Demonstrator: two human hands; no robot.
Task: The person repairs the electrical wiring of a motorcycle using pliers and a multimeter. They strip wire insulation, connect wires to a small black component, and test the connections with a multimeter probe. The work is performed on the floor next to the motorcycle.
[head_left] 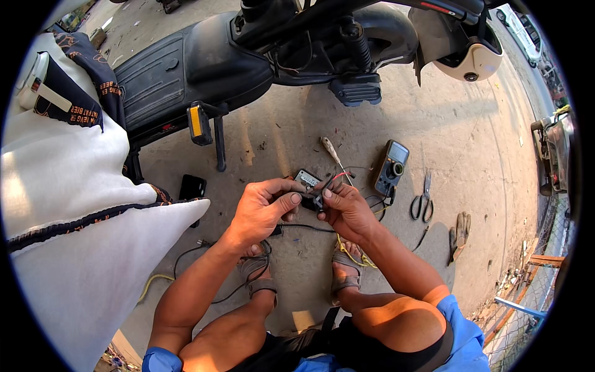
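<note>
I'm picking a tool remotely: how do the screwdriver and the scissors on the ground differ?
The screwdriver has a pale handle and thin shaft, lying just beyond the hands; the scissors have dark loop handles and lie right of the multimeter. Both rest untouched on the concrete.

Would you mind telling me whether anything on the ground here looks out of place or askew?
Nothing looks broken or spilled. A single work glove lies crumpled on the concrete right of the scissors, with no partner in view, and a yellow wire trails loose between the sandalled feet.
</note>
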